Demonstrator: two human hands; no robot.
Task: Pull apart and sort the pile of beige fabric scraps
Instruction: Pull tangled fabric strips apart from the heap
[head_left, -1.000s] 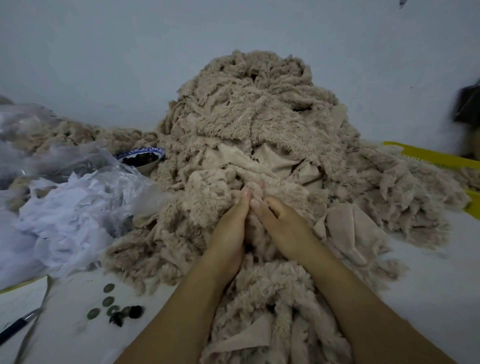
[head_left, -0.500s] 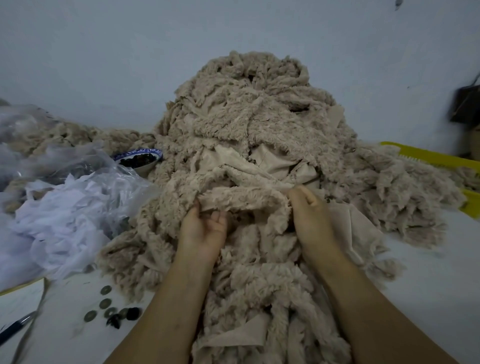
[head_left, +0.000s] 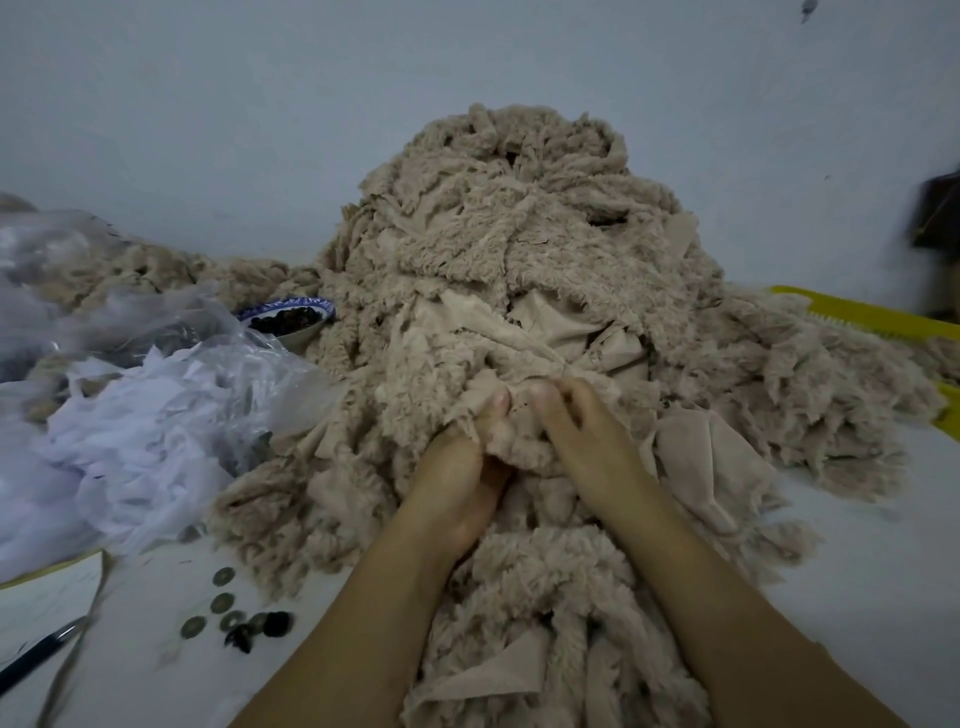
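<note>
You are pinching one fuzzy scrap (head_left: 470, 387) with your left hand (head_left: 460, 470) and right hand (head_left: 589, 441), thumbs nearly touching, fingers curling into it, at the near foot of the pile (head_left: 519, 260) sitting on the table (head_left: 857, 571) between bag (head_left: 171, 364) and yellow tray (head_left: 872, 317).
</note>
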